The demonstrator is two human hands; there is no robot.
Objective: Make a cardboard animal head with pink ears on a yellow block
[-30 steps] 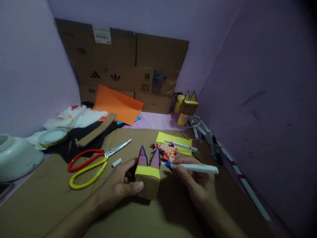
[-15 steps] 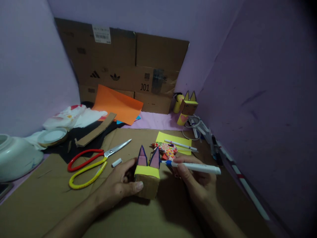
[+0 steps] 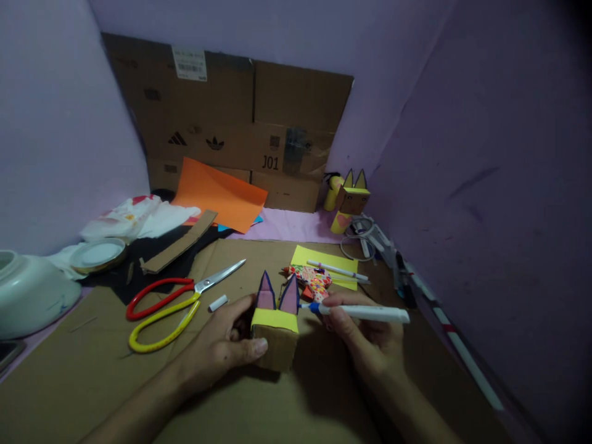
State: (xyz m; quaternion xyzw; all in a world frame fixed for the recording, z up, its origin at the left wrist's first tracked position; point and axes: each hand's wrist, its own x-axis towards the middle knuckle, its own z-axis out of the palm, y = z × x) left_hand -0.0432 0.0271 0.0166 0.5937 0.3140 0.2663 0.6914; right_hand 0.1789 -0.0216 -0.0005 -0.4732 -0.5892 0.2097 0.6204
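Observation:
My left hand (image 3: 231, 339) grips a small cardboard box (image 3: 275, 350) by its left side, thumb on the front face. A yellow paper strip (image 3: 275, 319) covers the box's top edge, and two pointed purple ears (image 3: 289, 296) with dark blue outlines stand above it. Between the fingers of my right hand (image 3: 367, 333) is a white marker (image 3: 365, 312) with a blue neck, held nearly level. Its tip is at the right ear's outer edge; whether it touches I cannot tell. A white marker cap (image 3: 218, 303) lies left of the box.
Red-and-yellow scissors (image 3: 185, 302) lie at left, near a cardboard strip (image 3: 180, 242) and a white pot (image 3: 34, 296). Behind the box are a flower-patterned glue gun (image 3: 312, 279), yellow paper (image 3: 303, 254) and another pen (image 3: 337, 270). An eared cardboard figure (image 3: 352, 200) stands at back right.
The marker and my right hand have shifted very slightly left and down along the right ear's edge. My left hand and the box look the same.

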